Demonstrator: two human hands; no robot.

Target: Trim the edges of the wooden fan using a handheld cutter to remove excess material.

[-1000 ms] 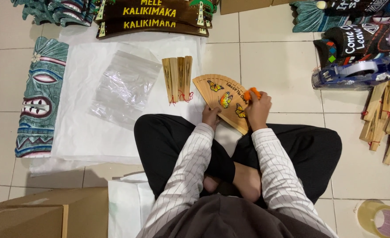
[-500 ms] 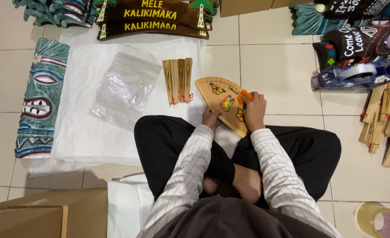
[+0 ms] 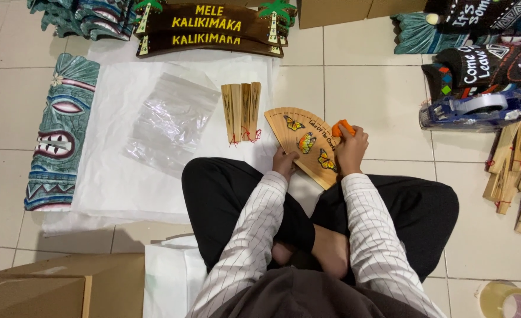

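An open wooden fan (image 3: 301, 138) painted with butterflies lies on the floor tiles in front of my crossed legs. My left hand (image 3: 285, 162) pinches its lower left edge and holds it down. My right hand (image 3: 351, 147) grips a small orange cloth (image 3: 341, 126) and presses it on the fan's right side. Three folded wooden fans (image 3: 241, 111) with red strings lie side by side just left of the open one.
A clear plastic bag (image 3: 169, 121) lies on white paper (image 3: 113, 176). A carved tiki mask (image 3: 57, 129) is at the left, dark wooden signs (image 3: 207, 26) at the top, a blue tape dispenser (image 3: 475, 109) and more folded fans (image 3: 516, 165) at the right, cardboard (image 3: 54, 288) and tape roll (image 3: 508, 300) below.
My right hand with the orange cloth has slid slightly left and back along the fan's right side. My left hand stays on the fan's edge.
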